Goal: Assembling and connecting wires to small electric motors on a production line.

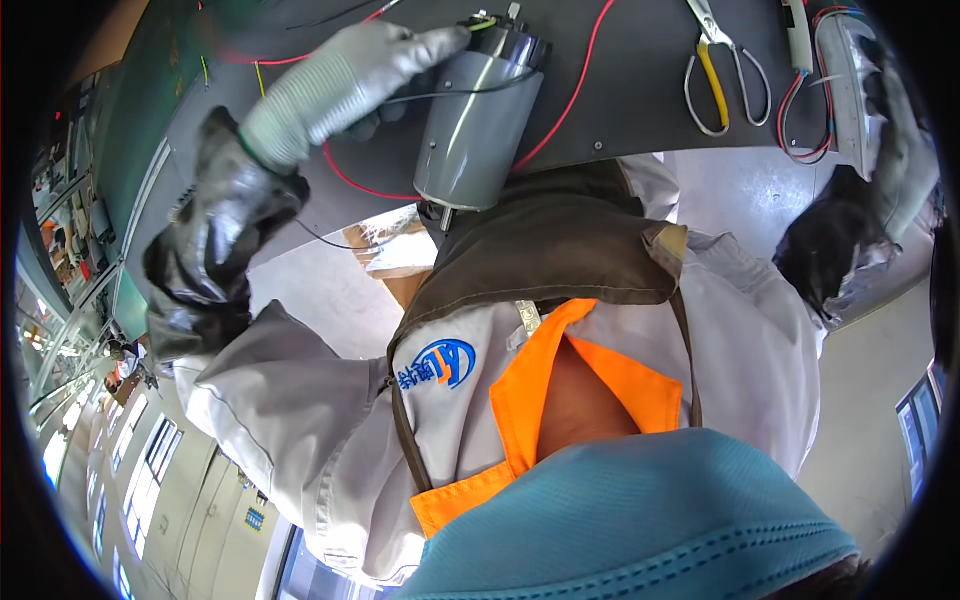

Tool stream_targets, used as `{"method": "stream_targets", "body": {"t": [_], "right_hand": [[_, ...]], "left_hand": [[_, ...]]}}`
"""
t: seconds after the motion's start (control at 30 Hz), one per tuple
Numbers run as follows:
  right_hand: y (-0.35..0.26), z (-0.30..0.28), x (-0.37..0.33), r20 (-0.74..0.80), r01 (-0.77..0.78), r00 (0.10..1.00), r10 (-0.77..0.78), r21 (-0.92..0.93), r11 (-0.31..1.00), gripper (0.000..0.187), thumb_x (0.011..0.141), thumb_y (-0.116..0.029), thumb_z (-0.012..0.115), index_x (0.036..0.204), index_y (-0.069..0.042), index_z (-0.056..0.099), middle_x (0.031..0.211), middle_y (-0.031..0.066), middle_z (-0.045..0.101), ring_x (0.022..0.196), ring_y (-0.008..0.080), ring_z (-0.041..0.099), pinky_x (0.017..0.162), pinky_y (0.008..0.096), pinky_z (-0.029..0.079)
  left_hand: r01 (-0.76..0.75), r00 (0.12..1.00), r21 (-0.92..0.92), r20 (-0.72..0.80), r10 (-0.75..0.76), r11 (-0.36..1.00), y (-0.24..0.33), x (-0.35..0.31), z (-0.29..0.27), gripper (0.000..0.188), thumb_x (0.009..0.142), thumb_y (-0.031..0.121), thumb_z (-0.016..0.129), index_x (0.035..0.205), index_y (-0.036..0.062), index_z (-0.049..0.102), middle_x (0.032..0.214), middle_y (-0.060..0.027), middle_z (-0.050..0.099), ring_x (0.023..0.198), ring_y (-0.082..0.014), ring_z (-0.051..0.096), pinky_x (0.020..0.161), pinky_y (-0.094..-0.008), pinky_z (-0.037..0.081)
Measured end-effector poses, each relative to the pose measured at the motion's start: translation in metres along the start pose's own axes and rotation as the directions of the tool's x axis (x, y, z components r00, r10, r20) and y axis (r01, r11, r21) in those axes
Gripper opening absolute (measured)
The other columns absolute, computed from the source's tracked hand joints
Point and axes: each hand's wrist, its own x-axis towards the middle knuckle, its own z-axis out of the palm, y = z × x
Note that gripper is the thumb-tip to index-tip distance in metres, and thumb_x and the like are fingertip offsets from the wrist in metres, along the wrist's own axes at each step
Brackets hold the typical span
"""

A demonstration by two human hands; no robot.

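A grey cylindrical motor (pixel 478 130) lies on the dark worktop, its shaft end toward my body. My left hand (pixel 385 65), in a light grey knit glove, reaches to the motor's far end with fingers stretched out. Its fingertips are beside a yellow-green wire (pixel 482 24) and the terminals there. A thin black cable (pixel 460 94) crosses the motor from below that hand. At the far right, my gloved right hand (pixel 900 160) has its fingers curled against the edge of a long pale housing (pixel 850 95); the rim darkens the fingertips.
Scissors (pixel 712 85) with a yellow-lined handle lie right of the motor. A white stick-like tool (pixel 798 38) with red and blue leads (pixel 800 150) sits beside the housing. A red wire (pixel 572 105) loops around the motor. The dark worktop's (pixel 620 120) near edge runs past my apron (pixel 550 245).
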Motion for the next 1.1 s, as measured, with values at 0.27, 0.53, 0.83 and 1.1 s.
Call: {"method": "stream_targets", "body": {"t": [0.27,0.53,0.83,1.1], "right_hand": [[-0.185,0.151,-0.010,0.797,-0.761,0.601,-0.050,0.552,-0.341,0.033,0.093,-0.003,0.067,0.124,0.005,0.062,0.101,0.0181,0.075,0.072,0.0236,0.076,0.060,0.0323,0.064],[-0.220,0.185,-0.039,0.749,-0.687,0.662,0.011,0.613,-0.391,0.026,0.095,-0.003,0.067,0.121,0.002,0.066,0.108,0.0164,0.074,0.086,0.0245,0.076,0.066,0.0309,0.064],[-0.233,0.200,-0.041,-0.022,0.505,0.831,-0.555,0.445,0.739,0.039,0.081,-0.010,0.070,0.119,-0.016,0.072,0.114,0.0044,0.072,0.085,0.0260,0.072,0.065,0.0369,0.060],[-0.228,0.200,-0.029,0.174,0.099,0.919,-0.353,0.766,0.636,0.044,0.082,0.000,0.069,0.125,-0.009,0.070,0.124,0.0149,0.069,0.095,0.0322,0.071,0.080,0.0385,0.059]], "left_hand": [[0.134,0.989,-0.117,-0.042,-0.140,0.984,0.022,-0.023,-0.016,0.057,0.101,0.055,0.058,0.124,0.0033,0.065,0.077,0.0016,0.065,0.057,-0.0055,0.060,0.045,-0.0214,0.045],[-0.245,0.963,-0.362,0.018,0.269,0.900,-0.001,-0.030,-0.028,0.035,0.103,0.024,0.060,0.118,-0.0068,0.070,0.095,-0.0036,0.072,0.087,-0.0100,0.068,0.076,-0.0232,0.054],[-0.169,0.944,-0.859,-0.001,0.329,0.482,-0.054,-0.014,-0.007,0.037,0.108,0.023,0.048,0.121,-0.0073,0.066,0.091,-0.0056,0.071,0.088,-0.0112,0.070,0.077,-0.0220,0.057],[-0.742,0.661,-0.282,-0.457,0.595,0.608,-0.023,-0.008,0.032,0.042,0.102,0.033,0.052,0.119,-0.0042,0.062,0.082,0.0033,0.059,0.071,-0.0037,0.052,0.061,-0.0206,0.043]]}}
